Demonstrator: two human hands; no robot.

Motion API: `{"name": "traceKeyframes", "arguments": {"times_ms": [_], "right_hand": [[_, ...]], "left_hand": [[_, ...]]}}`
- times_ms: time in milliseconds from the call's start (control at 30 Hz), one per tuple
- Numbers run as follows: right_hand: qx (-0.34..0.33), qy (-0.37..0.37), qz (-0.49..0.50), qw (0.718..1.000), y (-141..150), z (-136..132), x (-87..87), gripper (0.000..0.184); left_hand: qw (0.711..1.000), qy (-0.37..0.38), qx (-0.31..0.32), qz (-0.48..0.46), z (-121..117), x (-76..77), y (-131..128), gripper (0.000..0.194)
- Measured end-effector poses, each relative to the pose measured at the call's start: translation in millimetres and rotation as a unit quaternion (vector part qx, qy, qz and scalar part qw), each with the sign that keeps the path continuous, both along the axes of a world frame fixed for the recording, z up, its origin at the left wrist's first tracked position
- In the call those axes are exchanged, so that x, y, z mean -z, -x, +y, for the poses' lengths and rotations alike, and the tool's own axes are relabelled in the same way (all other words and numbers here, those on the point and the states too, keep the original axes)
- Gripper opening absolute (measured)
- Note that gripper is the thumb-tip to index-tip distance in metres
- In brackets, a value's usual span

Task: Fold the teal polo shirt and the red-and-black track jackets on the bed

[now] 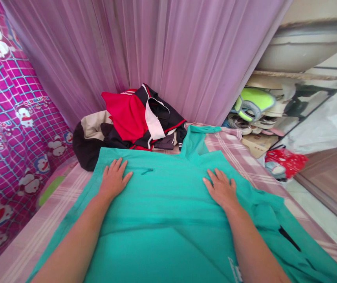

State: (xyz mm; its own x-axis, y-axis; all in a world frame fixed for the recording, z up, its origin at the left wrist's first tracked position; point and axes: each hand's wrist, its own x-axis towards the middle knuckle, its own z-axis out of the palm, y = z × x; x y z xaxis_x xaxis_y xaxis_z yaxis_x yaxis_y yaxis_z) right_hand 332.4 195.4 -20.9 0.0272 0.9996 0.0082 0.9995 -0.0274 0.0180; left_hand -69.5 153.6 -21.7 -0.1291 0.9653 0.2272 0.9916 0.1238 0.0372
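Note:
A teal garment [168, 204] lies spread across a bed with a pink plaid sheet [245, 161]. My left hand [114, 179] rests flat on the garment's left part, fingers stretched out, close to a small zip pull [147, 171]. My right hand [222, 188] lies flat on the garment's right part, fingers also stretched out. Neither hand holds anything. One sleeve [196, 137] of the garment reaches toward the far end of the bed.
A heap of red, black and white clothes [133, 122] sits beyond the garment. A lilac curtain [156, 51] hangs behind, a pink cartoon-print cloth [12, 129] at the left. Shoes on a rack [253, 112] and a red bag [284, 162] are at the right.

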Motion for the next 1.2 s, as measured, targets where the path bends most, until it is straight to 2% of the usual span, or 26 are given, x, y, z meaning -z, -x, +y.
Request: {"name": "traceKeyframes", "arguments": {"times_ms": [233, 533, 867, 1200], "right_hand": [[-0.021, -0.005, 0.005, 1.0, -10.1, 6.2, 12.1, 0.059], [-0.016, -0.012, 0.007, 1.0, -7.3, 2.9, 7.2, 0.059], [-0.026, -0.007, 0.018, 0.999, -17.4, 10.0, 18.7, 0.062], [-0.012, 0.004, 0.017, 1.0, -5.8, 2.2, 3.4, 0.059]], "left_hand": [[1.0, 0.004, -0.002, -0.003, -1.0, -1.0, -1.4, 0.06], [0.999, 0.029, -0.012, -0.007, -2.5, -8.5, -7.2, 0.061], [0.997, 0.053, -0.026, -0.043, -5.2, -14.7, -12.2, 0.06], [0.997, 0.055, -0.025, -0.041, -2.4, -12.8, -8.6, 0.059]]}}
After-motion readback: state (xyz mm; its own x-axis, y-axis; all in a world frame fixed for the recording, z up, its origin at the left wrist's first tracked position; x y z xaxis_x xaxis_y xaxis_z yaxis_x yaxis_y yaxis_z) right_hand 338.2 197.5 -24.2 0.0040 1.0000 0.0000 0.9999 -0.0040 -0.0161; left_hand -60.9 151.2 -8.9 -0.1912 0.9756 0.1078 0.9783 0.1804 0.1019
